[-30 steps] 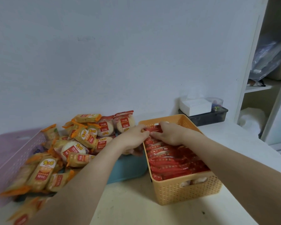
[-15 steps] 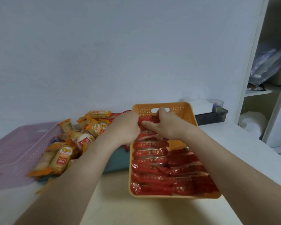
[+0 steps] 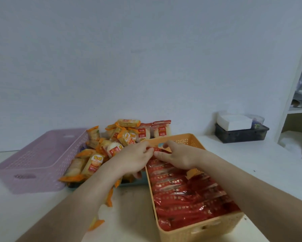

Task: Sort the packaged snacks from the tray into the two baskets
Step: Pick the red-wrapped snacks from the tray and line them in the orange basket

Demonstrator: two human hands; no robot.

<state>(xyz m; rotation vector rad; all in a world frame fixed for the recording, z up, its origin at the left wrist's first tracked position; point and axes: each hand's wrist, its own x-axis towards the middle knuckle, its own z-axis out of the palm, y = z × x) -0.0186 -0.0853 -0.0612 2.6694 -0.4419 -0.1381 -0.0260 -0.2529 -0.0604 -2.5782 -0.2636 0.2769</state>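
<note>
An orange basket (image 3: 200, 228) at centre right holds several red snack packets (image 3: 186, 196) in rows. My left hand (image 3: 134, 158) and my right hand (image 3: 179, 157) meet over its far end, both pinching one red packet (image 3: 157, 149) by its ends. A heap of orange and white snack packets (image 3: 115, 145) fills a blue tray (image 3: 129, 182), mostly hidden, to the left. A pink basket (image 3: 36, 163) stands at far left; its inside is not visible.
Loose orange packets (image 3: 101, 215) lie on the white table near my left forearm. A dark box (image 3: 240, 134) with a white box on top sits at the back right by the wall. A white shelf unit (image 3: 293, 95) stands at the right edge.
The view shifted, so the orange basket now appears lower and angled. Both hands stay at the basket's far end on the red packet.
</note>
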